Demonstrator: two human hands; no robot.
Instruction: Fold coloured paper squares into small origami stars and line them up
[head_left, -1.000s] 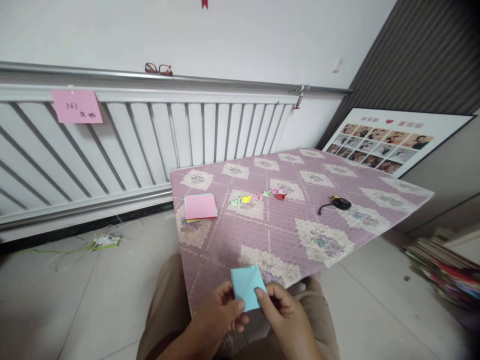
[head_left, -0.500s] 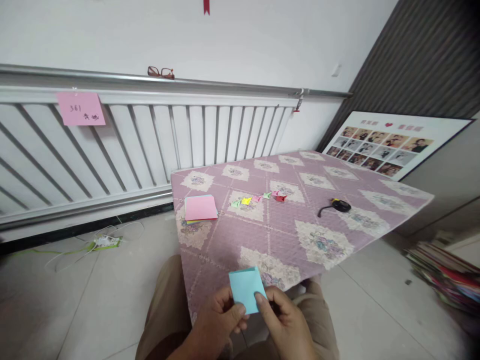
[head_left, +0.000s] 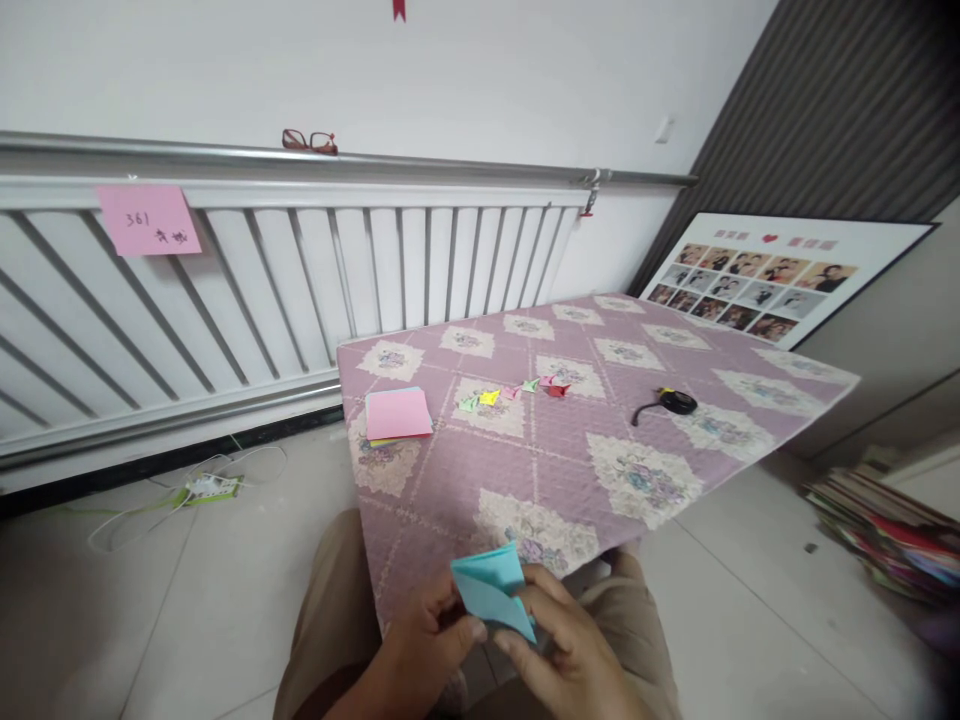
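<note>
From where I stand, the blue paper [head_left: 487,592] is at the table's [head_left: 457,490] near edge. The left hand [head_left: 427,640] pinches its left side, apparently as anchor. The right hand [head_left: 574,640] grasps its right side, presumably controlling the parted layers. The paper stack [head_left: 399,414] lies by the table's left edge, likely for easy reach.

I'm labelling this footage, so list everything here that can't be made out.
All in the head view:
- Back of the blue paper: turned away, partly behind the left hand and right hand.
- Lower sheets: mostly covered by the pink sheet.
- Red strip: cut off by the top edge.
- Folds of the small folded papers: too small.
</note>
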